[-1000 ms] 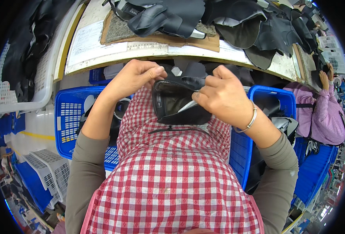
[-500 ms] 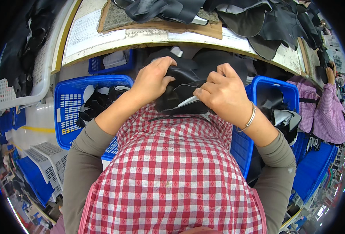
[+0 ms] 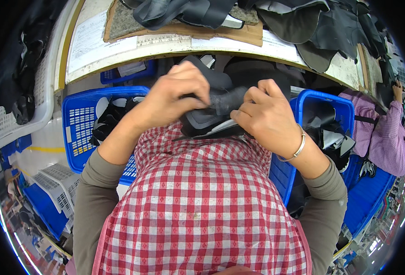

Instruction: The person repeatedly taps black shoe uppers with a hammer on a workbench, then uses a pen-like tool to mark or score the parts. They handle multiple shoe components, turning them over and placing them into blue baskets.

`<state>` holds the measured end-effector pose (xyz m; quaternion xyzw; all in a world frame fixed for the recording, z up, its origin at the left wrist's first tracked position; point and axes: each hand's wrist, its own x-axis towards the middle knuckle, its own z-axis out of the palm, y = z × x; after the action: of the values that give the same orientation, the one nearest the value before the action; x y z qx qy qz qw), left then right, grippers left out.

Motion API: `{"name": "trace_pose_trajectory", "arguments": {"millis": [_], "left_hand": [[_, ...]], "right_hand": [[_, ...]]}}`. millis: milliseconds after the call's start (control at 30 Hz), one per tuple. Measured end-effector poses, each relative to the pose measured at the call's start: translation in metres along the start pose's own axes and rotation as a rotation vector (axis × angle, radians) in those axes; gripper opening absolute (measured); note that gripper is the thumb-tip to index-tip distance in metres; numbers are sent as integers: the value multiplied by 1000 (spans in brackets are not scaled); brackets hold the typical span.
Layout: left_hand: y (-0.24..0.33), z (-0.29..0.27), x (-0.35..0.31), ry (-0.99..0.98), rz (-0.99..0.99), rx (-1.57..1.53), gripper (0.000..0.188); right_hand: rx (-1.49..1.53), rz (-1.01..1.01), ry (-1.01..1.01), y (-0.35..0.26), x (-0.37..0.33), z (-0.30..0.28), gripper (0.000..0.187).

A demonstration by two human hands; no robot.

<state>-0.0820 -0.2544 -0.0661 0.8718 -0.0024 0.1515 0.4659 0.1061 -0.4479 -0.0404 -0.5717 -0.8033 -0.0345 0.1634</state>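
Note:
In front of my belly, just below the bench edge, I have a black leather shoe upper [image 3: 202, 123] with a pale edge of lining showing. My left hand [image 3: 177, 94] is bent over its left side, thumb and fingers pinched at the leather. On the other side, my right hand [image 3: 264, 117] grips the upper between thumb and curled fingers. Between the two hands a greyish-black flap [image 3: 230, 100] is folded over and slightly blurred. The fingertips are partly hidden by the leather.
Ahead is a bench [image 3: 74, 73] with a board [image 3: 184, 30] and black leather pieces [image 3: 298, 27]. Blue baskets [image 3: 66, 120] of cut pieces stand at both sides. A white crate [image 3: 46, 107] is at far left. Another person's checked sleeve [image 3: 388, 133] shows at right.
My left hand has turned over and moved slightly inward across the upper. The flap between my hands now lies folded, showing its duller side. My right hand has shifted slightly lower.

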Motion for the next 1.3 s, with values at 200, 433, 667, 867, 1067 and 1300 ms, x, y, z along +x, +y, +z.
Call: {"name": "trace_pose_trajectory", "arguments": {"millis": [200, 433, 667, 867, 1067, 1300], "left_hand": [[-11, -11, -56, -205, -68, -64, 24], [-20, -26, -73, 251, -849, -595, 42], [-32, 42, -48, 94, -532, -351, 44], [-29, 8, -8, -105, -374, 156, 41], [10, 3, 9, -181, -342, -146, 36], [-31, 46, 23, -159, -714, -590, 20]], "right_hand": [[89, -6, -41, 5, -3, -3, 10], [68, -19, -57, 5, -2, 3, 13], [-11, -7, 52, 6, 2, 0, 14], [-41, 85, 2, 10, 2, 23, 7], [-57, 111, -14, 2, -7, 29, 6], [923, 922, -97, 18, -20, 33, 28]]}}
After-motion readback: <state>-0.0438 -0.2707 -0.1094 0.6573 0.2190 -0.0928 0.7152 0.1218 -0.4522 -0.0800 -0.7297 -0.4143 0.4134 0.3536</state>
